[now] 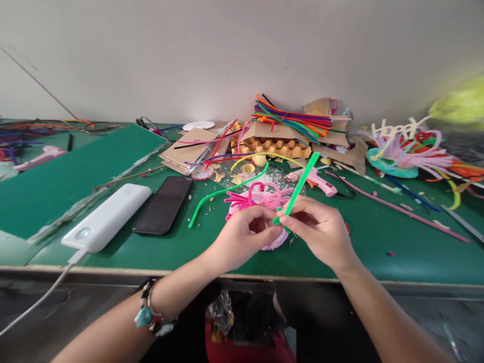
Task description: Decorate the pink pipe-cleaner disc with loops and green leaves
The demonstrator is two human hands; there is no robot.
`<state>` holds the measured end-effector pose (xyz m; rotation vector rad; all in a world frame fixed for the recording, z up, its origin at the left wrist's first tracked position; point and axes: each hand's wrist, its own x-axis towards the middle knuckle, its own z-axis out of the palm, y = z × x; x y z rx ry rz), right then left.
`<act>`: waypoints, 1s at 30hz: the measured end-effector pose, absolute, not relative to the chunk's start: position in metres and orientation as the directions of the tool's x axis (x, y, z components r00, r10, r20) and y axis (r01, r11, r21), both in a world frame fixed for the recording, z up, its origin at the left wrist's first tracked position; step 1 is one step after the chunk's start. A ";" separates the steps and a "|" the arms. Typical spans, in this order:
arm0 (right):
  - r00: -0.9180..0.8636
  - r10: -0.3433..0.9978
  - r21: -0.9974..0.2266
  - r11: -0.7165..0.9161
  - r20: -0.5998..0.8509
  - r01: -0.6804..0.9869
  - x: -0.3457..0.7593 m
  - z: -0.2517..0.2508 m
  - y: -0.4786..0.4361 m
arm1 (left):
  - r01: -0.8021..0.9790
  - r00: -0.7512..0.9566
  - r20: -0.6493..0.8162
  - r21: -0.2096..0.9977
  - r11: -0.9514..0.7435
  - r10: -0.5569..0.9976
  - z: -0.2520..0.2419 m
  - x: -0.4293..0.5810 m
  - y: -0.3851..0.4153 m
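Observation:
A bright green pipe cleaner (302, 182) is pinched between both hands, its long end pointing up and to the right and its lower end bent near the fingertips. My left hand (245, 234) closes thumb and finger on the bent end. Higher on the same stem, my right hand (319, 229) grips with thumb and forefinger. Just behind the hands lies a pink pipe-cleaner piece with loops (260, 195), partly hidden by my fingers. Another green pipe cleaner (223, 191) lies loose to its left.
A black phone (163, 205) and white power bank (108, 217) lie left. A pink glue gun (315, 181) sits behind my right hand. Pipe cleaners (291, 118) top an egg carton (280, 147) at the back. A decorated pipe-cleaner piece (412, 151) stands right.

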<state>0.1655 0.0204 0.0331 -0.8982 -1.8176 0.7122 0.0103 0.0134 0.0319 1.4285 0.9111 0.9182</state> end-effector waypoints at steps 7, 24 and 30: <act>-0.144 0.772 -0.741 0.635 0.619 0.220 0.152 0.029 0.018 | -0.015 0.288 0.050 0.999 -0.048 0.956 0.030 0.014 0.012; -0.394 0.823 -0.786 0.537 0.409 0.305 0.166 0.032 0.027 | 0.394 0.384 0.160 0.862 -0.318 0.910 0.033 0.003 0.018; -0.456 0.719 -0.539 0.695 0.525 0.476 0.165 0.031 0.022 | 0.491 0.316 0.153 0.818 -0.299 0.936 0.031 0.002 0.019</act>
